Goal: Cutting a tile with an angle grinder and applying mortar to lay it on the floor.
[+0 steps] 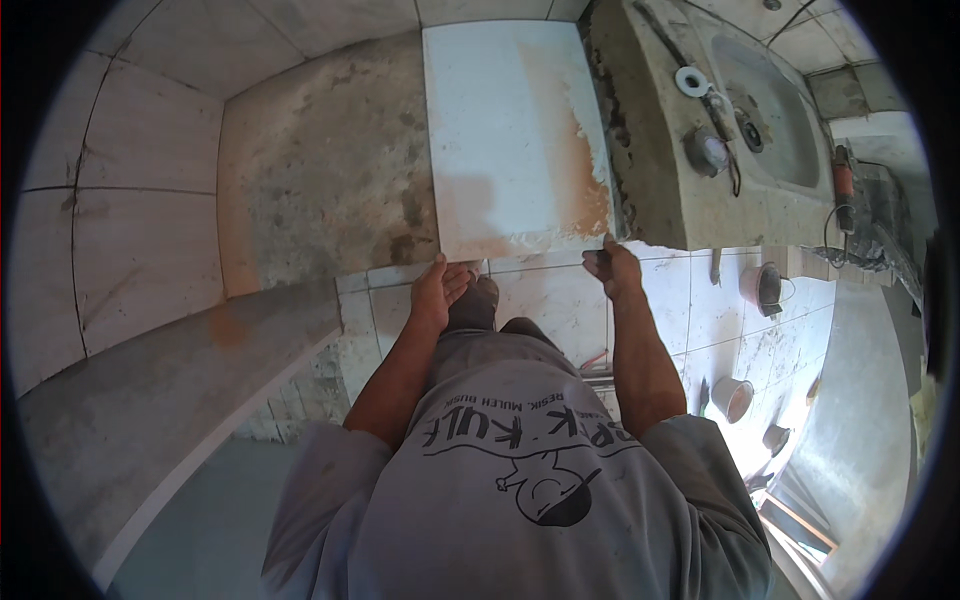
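Note:
A white rectangular tile (500,120) lies on the rough concrete counter (330,160), its right and near edges stained brown. At the tile's near left corner is my left hand (438,293), thumb against the edge and fingers stretched out below it. My right hand (622,272) is at the near right corner. Its thumb or a fingertip touches the tile there, while its other fingers are curled in beside a small dark patch. Whether that patch is an object or shadow I cannot make out.
Right of the tile rises a raised concrete block with a sink basin (770,110). A white ring (691,82) and a rounded grey object (707,152) rest on its rim. Buckets (765,285) stand on the tiled floor (540,310). A low wall (190,350) runs along the left.

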A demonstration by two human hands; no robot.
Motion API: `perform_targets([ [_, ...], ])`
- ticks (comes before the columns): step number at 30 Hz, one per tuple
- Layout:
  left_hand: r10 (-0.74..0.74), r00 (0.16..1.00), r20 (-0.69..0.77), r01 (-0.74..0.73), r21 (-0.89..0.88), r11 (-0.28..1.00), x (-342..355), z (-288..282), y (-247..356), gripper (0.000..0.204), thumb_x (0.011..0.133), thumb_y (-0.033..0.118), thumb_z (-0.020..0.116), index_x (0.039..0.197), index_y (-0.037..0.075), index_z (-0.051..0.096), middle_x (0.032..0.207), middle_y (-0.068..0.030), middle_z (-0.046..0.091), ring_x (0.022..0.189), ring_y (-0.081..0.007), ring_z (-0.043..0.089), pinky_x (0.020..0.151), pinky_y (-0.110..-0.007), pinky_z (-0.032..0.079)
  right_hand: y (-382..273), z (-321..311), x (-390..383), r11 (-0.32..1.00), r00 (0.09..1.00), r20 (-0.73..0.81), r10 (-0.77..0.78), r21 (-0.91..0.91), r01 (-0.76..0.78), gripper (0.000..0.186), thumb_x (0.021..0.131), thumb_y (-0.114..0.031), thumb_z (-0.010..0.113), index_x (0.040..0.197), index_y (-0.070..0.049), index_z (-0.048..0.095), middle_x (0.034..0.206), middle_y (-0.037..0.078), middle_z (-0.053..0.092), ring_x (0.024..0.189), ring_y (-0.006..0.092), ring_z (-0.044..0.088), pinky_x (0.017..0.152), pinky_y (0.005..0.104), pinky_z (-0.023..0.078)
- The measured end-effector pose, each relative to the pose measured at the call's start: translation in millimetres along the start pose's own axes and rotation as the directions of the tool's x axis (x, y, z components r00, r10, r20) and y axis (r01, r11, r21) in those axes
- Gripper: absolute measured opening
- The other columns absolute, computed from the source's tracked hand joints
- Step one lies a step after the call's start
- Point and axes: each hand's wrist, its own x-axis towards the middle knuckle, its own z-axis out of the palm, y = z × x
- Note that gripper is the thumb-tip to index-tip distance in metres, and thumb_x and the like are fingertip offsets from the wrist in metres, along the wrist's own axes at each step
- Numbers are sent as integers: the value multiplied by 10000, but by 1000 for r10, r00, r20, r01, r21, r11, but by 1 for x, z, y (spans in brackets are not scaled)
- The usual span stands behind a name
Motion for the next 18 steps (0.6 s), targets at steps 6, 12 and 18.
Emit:
perform_targets([
  [6, -65, 994, 89, 73, -87, 994, -4, -4, 12, 392, 904, 382, 585, 1052, 19, 585, 971, -85, 649, 852, -201, 655, 783, -344, 532, -5, 6, -9, 999, 997, 61, -39, 32, 37, 401, 966, -215, 462, 1236, 79, 414, 1059, 224, 559, 977, 352, 588, 849, 431, 536],
  [12, -27, 999, 17, 25, 98, 995, -6, 9, 16, 343, 854, 289, 664, 1048, 16, 590, 951, -98, 658, 888, -210, 659, 786, -327, 532, 1, 4, -5, 996, 996, 68, -62, 67, 57, 387, 962, -214, 471, 1204, 87, 440, 1062, 203, 565, 910, 314, 603, 832, 411, 541],
  [18, 12, 1000, 25, -13, 24, 1000, -5, 7, 6, 338, 846, 277, 671, 1023, 6, 574, 985, -109, 655, 923, -210, 648, 836, -315, 510, 1, 7, -3, 996, 997, 6, -75, 43, 74, 333, 967, -146, 425, 1203, 88, 438, 1069, 218, 557, 951, 343, 597, 879, 460, 533],
])
